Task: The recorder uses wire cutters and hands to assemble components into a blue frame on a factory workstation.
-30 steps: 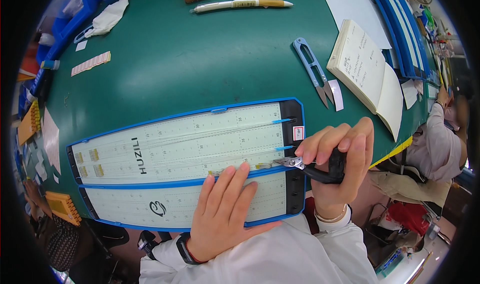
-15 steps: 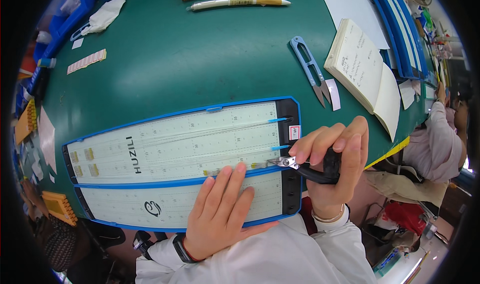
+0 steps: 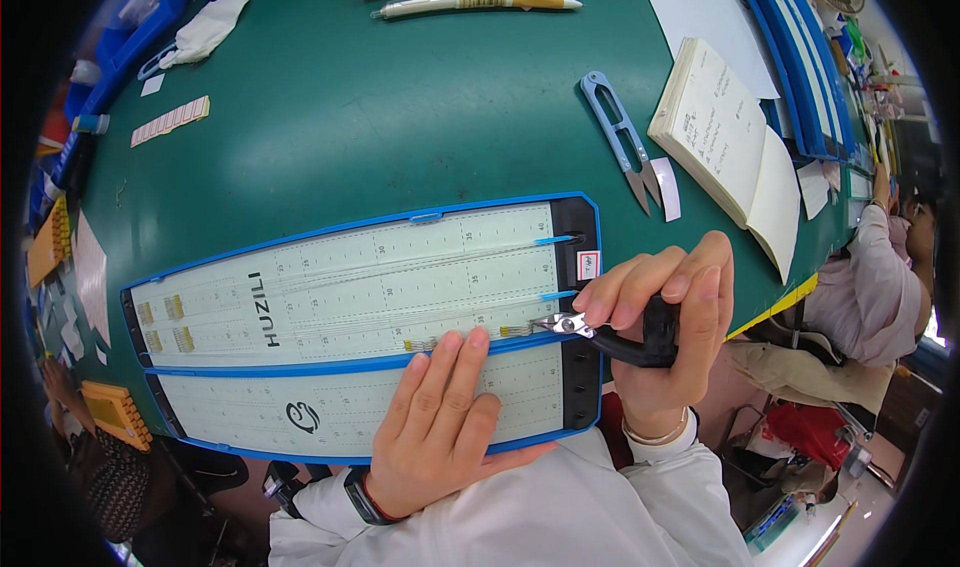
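Observation:
A long blue hinged case with pale ruled panels lies unfolded before me. Thin clear lines run along its far panel to two blue tabs at the right end. My right hand grips small black-handled pliers. Their metal jaws reach a yellow-ended cluster of fine wire-like pieces beside the blue hinge strip; whether they pinch it I cannot tell. My left hand rests on the near panel with its fingers stretched out. Its fingertips touch or nearly touch another such cluster, partly hidden under them.
Blue thread snips, an open notebook and a pen lie beyond the case on the green table. A label strip and white cloth are at far left. Another person sits at right.
The pliers and right hand have shifted very slightly left. My left index finger has bent a little, and the case's left end appears slightly further left.

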A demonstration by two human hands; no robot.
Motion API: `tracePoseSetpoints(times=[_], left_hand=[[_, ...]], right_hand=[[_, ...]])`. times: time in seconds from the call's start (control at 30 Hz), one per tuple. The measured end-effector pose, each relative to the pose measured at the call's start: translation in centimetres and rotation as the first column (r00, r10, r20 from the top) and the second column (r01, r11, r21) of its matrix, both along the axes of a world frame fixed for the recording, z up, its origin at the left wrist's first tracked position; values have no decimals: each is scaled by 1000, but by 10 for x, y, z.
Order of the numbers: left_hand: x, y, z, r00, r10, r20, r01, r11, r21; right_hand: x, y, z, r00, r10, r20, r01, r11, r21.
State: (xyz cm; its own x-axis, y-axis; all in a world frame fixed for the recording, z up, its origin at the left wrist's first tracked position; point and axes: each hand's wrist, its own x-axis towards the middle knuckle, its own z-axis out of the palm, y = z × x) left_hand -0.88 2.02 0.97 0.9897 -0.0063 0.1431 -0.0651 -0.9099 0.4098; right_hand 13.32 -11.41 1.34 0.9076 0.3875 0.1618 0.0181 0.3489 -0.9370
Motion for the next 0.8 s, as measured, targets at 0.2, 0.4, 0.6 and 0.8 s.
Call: tracePoseSetpoints(times=[0.2,0.4,0.6,0.8], left_hand=[[0,1,1,1000,-7,2,7,1000,7],[2,-2,-1,1000,-15,14,15,1000,4],[-1,-2,-2,1000,-15,11,16,997,-70],[-2,2,0,1000,-8,17,9,998,-66]], right_hand=[[0,0,0,1000,9,13,-9,1000,-17],[1,-4,0,1000,13,10,-13,1000,-21],[1,-1,0,1000,27,14,-26,1000,-9],[-1,-11,17,993,-119,-14,120,982,146]])
